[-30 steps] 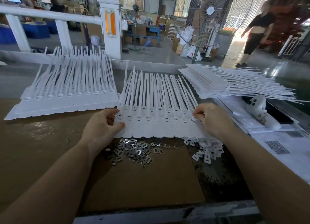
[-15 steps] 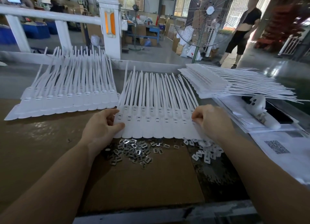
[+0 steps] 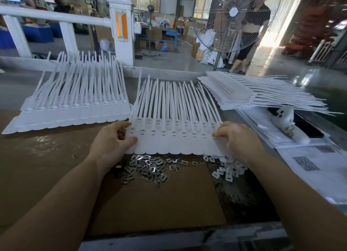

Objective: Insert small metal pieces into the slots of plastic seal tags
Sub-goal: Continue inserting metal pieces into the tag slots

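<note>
A sheet of joined white plastic seal tags (image 3: 174, 138) lies in front of me, slots near the tag heads and tails pointing away. My left hand (image 3: 110, 143) grips its left edge, thumb on top. My right hand (image 3: 238, 140) pinches the sheet's right edge with curled fingers. Just below the sheet lies a heap of small metal pieces (image 3: 146, 168) on brown cardboard (image 3: 150, 203). To their right is a smaller heap of white plastic pieces (image 3: 227, 170).
Another tag sheet pile (image 3: 71, 108) lies at the left, and a stack of tag sheets (image 3: 244, 93) at the right. Papers (image 3: 319, 166) and a white device (image 3: 285, 121) lie at the right. A fan (image 3: 232, 19) stands beyond the table, with a person behind it.
Both hands have stayed on the sheet's edges, and the sheet has barely shifted. The person in the background has walked left, now behind the fan.
</note>
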{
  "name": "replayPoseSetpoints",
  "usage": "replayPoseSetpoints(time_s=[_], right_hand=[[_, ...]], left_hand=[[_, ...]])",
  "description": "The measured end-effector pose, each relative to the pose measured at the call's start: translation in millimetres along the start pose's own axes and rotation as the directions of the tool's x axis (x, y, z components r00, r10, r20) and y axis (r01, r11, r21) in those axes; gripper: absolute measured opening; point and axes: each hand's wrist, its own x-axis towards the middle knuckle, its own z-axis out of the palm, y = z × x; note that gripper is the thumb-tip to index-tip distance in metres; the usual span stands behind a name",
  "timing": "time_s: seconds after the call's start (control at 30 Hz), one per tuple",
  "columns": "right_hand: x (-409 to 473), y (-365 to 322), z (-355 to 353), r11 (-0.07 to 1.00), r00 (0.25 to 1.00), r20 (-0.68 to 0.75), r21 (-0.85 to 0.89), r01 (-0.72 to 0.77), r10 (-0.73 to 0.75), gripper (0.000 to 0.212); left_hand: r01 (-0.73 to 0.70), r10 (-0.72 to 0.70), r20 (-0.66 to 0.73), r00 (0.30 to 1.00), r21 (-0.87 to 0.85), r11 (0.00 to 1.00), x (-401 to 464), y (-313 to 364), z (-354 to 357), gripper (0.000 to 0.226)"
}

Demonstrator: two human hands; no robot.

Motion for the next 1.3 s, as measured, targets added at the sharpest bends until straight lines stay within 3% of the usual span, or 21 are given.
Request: replayPoseSetpoints(time_s=[0.17,0.37,0.57,0.7,0.87,1.07,1.3], right_hand=[[-1,-2,-3,1.000,1.000,-0.006,0.016,-0.012,0.012,0.032],[1,-16,-9,0.976,0.994,0.109,-0.219,0.009,0.015,0.038],[-14,-16,-10,0.992,0.997,0.060,-0.119,-0.038,0.045,0.053],[-31,-20,-12,0.998,0.997,-0.041,0.014,-0.068,0.069,0.034],[-49,-21,-26,0.986,0.997,0.061,0.155,-0.054,0.045,0.011],[-55,-23,-27,0.999,0.979,0.201,0.034,-0.027,0.019,0.015],[-55,-23,-25,1.000,0.972,0.233,0.013,-0.015,0.012,0.012]], left_hand=[[0.006,-0.006,0.003,1.000,0.006,1.000,0,0,0,0.049],[0.003,-0.003,0.004,1.000,0.016,1.000,0,0,1,0.048],[-0.007,0.007,-0.003,1.000,0.018,1.000,0,0,0,0.047],[-0.008,0.008,0.009,1.000,0.030,1.000,2,0,1,0.048],[-0.023,0.022,0.005,1.000,0.054,0.998,2,-2,1,0.048],[-0.016,0.016,0.004,1.000,0.064,0.998,2,-2,1,0.047],[-0.013,0.012,0.011,1.000,0.053,0.999,1,-1,1,0.047]])
